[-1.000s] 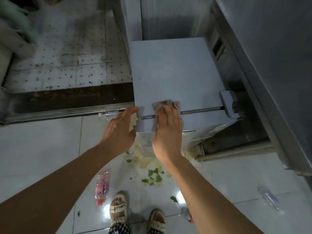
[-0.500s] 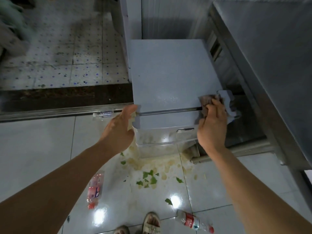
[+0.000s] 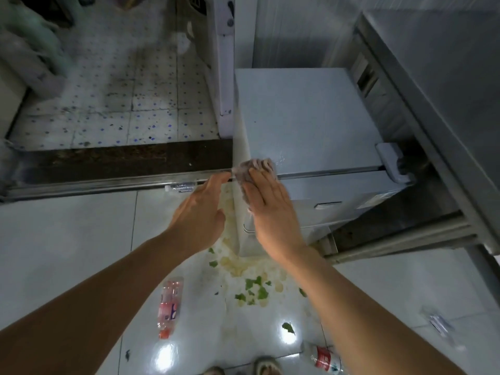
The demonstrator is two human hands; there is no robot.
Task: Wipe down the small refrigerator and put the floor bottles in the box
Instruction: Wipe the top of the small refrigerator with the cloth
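So far you are only wiping; no box shows. A pink bottle lies on the shiny floor, a clear one by the metal rail. Your left hand is loose, holding nothing. Your right hand presses a soft rag flat on the smooth fridge corner. A red-label bottle waits too.

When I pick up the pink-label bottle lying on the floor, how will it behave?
The pink-label bottle looks like clear, empty plastic, so probably light and easily squeezed. It lies on its side on glossy tile, so a nudge would likely roll it.
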